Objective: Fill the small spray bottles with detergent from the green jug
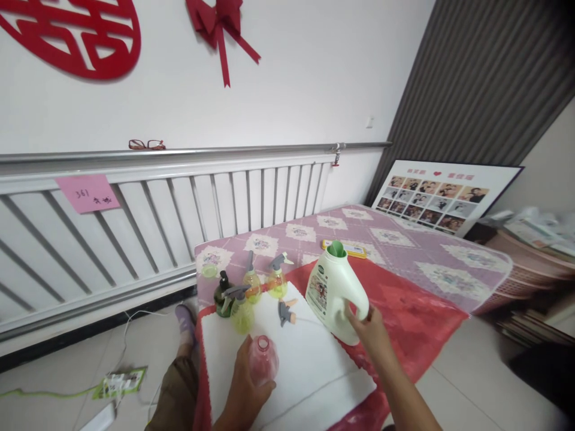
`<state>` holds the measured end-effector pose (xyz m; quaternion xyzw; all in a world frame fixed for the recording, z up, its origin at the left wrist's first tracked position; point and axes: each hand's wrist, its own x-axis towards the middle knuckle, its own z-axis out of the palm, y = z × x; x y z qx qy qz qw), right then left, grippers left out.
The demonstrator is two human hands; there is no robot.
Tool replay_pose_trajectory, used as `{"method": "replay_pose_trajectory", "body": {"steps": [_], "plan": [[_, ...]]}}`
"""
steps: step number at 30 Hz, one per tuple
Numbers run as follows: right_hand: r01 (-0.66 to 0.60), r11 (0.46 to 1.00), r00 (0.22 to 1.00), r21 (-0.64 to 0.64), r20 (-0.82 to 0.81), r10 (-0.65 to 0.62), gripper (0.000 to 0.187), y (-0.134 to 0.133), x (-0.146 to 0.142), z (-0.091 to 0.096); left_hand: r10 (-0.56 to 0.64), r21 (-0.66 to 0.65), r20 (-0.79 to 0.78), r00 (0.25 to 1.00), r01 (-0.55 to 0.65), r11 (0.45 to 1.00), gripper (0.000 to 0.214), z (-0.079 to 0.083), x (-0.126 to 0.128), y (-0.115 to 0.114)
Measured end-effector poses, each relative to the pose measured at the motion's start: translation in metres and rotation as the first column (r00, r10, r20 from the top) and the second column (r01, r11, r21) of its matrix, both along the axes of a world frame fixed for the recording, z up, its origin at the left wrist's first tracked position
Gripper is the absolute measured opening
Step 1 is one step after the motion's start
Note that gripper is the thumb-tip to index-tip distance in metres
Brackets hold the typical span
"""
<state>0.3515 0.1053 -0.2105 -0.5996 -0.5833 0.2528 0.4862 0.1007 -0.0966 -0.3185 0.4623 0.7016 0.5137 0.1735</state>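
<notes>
My left hand [247,383] is wrapped round a clear pink spray bottle [264,359] with its neck uncovered. My right hand [369,329] grips the handle of a pale green detergent jug [331,293], whose green spout [335,248] is uncapped. Between them on the white sheet [300,365] lies a loose grey trigger sprayer head [286,312]. Behind the pink bottle stand a yellow-green spray bottle [242,316], two yellow spray bottles, one at the middle [253,287] and one to its right [277,284], and a dark green pump bottle [223,293].
A red plastic sheet [404,311] covers part of the purple patterned tablecloth [309,233]. A yellow-edged flat item [350,249] lies behind the jug, and a pale green lid [209,271] sits at the left. A radiator [179,203] runs along the wall. Cables and a power strip [99,417] lie on the floor.
</notes>
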Motion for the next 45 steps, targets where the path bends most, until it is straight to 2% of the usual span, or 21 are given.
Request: {"method": "replay_pose_trajectory", "body": {"steps": [2, 4, 5, 8, 10, 12, 18, 24, 28, 34, 37, 40, 45], "plan": [[0.061, 0.998, 0.997, 0.021, 0.043, -0.062, 0.068, -0.012, 0.003, -0.004, 0.018, -0.003, -0.001, 1.000, -0.018, 1.000, 0.092, -0.002, 0.000, 0.002], [0.075, 0.995, 0.991, 0.059, 0.103, -0.081, 0.067, -0.027, -0.001, -0.011, 0.021, -0.002, 0.013, 1.000, -0.021, 1.000, 0.093, -0.003, 0.000, 0.002], [0.037, 0.996, 0.989, 0.078, 0.142, -0.048, 0.061, -0.034, -0.006, -0.016, 0.016, -0.003, 0.028, 0.999, -0.015, 1.000, 0.093, -0.004, 0.000, 0.002], [-0.235, 0.969, 0.927, 0.082, 0.317, 0.198, 0.037, -0.049, -0.034, -0.031, 0.003, -0.003, 0.077, 0.997, -0.003, 1.000, 0.093, -0.006, -0.001, 0.001], [-0.357, 0.933, 0.861, 0.043, 0.403, 0.311, 0.029, -0.051, -0.058, -0.040, 0.019, 0.014, 0.084, 0.996, -0.020, 1.000, 0.093, -0.008, 0.000, 0.001], [-0.413, 0.910, 0.798, -0.010, 0.478, 0.368, 0.028, -0.049, -0.079, -0.046, 0.034, 0.034, 0.066, 0.997, -0.036, 0.999, 0.093, -0.010, 0.001, 0.001], [-0.421, 0.893, 0.658, -0.161, 0.623, 0.423, 0.040, -0.030, -0.115, -0.057, 0.020, 0.020, 0.005, 1.000, -0.021, 1.000, 0.097, -0.015, 0.002, 0.002], [-0.420, 0.886, 0.602, -0.198, 0.670, 0.434, 0.026, -0.024, -0.126, -0.062, 0.032, 0.005, -0.029, 0.999, -0.032, 0.999, 0.097, -0.020, -0.001, 0.001], [-0.497, 0.853, 0.612, -0.160, 0.632, 0.475, 0.025, -0.028, -0.138, -0.064, 0.016, -0.025, -0.045, 0.999, -0.017, 1.000, 0.097, -0.021, -0.002, 0.001], [-0.615, 0.788, 0.668, -0.044, 0.502, 0.549, 0.025, -0.037, -0.163, -0.069, 0.017, -0.015, -0.081, 0.997, -0.019, 1.000, 0.099, -0.023, -0.003, 0.001], [-0.626, 0.778, 0.713, 0.044, 0.437, 0.549, 0.025, -0.042, -0.160, -0.063, 0.023, -0.048, -0.095, 0.995, -0.027, 0.998, 0.097, -0.026, -0.004, 0.002], [-0.564, 0.812, 0.793, 0.148, 0.373, 0.482, 0.024, -0.044, -0.135, -0.050, 0.026, -0.029, -0.100, 0.995, -0.029, 0.999, 0.095, -0.028, -0.003, 0.002], [-0.309, 0.907, 0.937, 0.288, 0.255, 0.239, 0.020, -0.041, -0.058, -0.021, 0.040, 0.011, -0.116, 0.992, -0.039, 0.999, 0.092, -0.030, -0.002, 0.001]]}}
